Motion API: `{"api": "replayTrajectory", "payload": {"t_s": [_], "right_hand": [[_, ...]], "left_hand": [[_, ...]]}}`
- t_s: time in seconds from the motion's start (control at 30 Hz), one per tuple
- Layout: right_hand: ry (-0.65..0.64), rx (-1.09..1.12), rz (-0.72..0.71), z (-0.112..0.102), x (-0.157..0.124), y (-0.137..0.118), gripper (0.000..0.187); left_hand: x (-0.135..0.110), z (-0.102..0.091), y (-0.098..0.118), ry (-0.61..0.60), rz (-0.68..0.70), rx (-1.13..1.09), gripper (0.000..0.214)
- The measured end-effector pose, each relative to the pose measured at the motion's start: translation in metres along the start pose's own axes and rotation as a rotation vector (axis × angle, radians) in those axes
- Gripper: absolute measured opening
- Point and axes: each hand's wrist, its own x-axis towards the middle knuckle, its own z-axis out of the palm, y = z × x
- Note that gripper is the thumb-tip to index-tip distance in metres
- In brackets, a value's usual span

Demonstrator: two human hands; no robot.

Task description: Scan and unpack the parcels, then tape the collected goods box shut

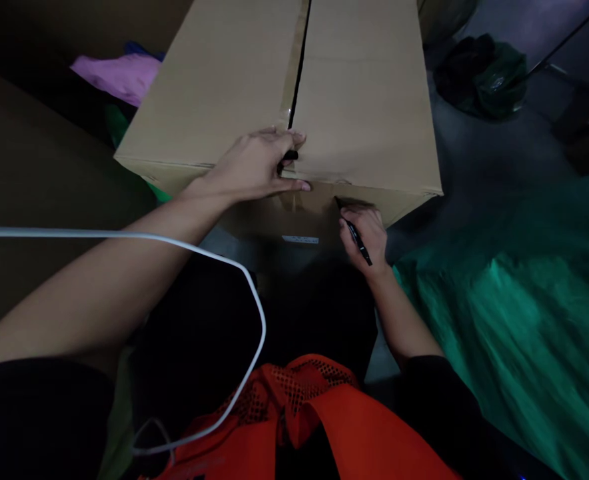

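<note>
A large cardboard box stands before me, a taped seam with a dark gap running along its top. My left hand rests at the top's near edge by the seam, fingers bent around a small black marker cap. Its thumb lies along the box edge. In my right hand is a slim black marker, gripped like a pen. The marker's tip is at the box's near side, just below the top edge; contact is hard to make out. A small white label is on that side.
A white cable loops across the view over my left forearm. Green sheeting lies at the right. Pink material shows behind the box at left, beside a dark cardboard surface. A dark green bag sits on the floor.
</note>
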Motion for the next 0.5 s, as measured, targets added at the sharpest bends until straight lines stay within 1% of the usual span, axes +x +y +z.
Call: {"api": "replayTrajectory", "payload": {"t_s": [0.13, 0.23, 0.3, 0.37, 0.5], "right_hand": [[0.110, -0.033, 0.061, -0.008, -0.009, 0.007, 0.018], [0.139, -0.039, 0.087, -0.012, -0.024, 0.013, 0.015], [0.116, -0.030, 0.100, -0.008, -0.033, 0.016, 0.013], [0.069, -0.017, 0.098, 0.000, -0.038, 0.017, 0.012], [-0.034, 0.009, 0.091, 0.018, -0.030, 0.010, 0.016]], "left_hand": [[0.000, -0.001, 0.001, -0.006, 0.011, -0.002, 0.085], [0.000, -0.002, 0.003, -0.028, -0.017, 0.022, 0.091], [0.001, -0.002, 0.002, -0.029, -0.022, 0.020, 0.093], [0.001, -0.001, 0.001, -0.016, -0.013, 0.005, 0.091], [0.000, 0.002, -0.003, 0.003, 0.003, -0.016, 0.086]]}}
